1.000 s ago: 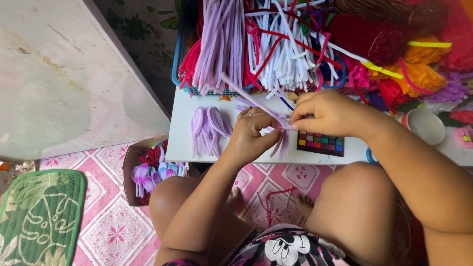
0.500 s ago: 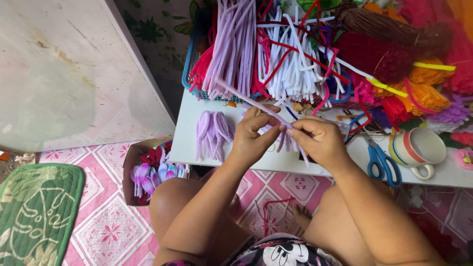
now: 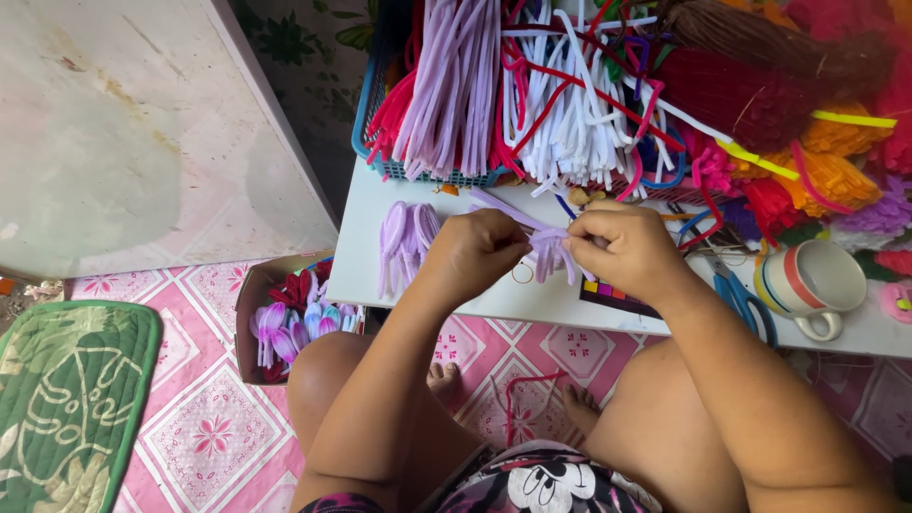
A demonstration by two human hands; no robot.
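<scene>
Both forearms reach forward over the knees to the near edge of the low white table (image 3: 456, 304). The left hand (image 3: 480, 249) is curled, fingers pinched on a lilac pipe-cleaner piece (image 3: 549, 249). The right hand (image 3: 622, 249) is closed on the same piece from the other side, knuckles up. The piece sits between the two hands, looped ends hanging just below the fingers; its exact shape is probably a petal cluster, partly hidden. Left of the hands, finished lilac loops (image 3: 404, 239) lie on the table. Right, blue scissors (image 3: 746, 299) and a striped mug (image 3: 812, 282). Beyond, a blue basket (image 3: 372, 142) holds lilac and white pipe cleaners (image 3: 456, 85).
</scene>
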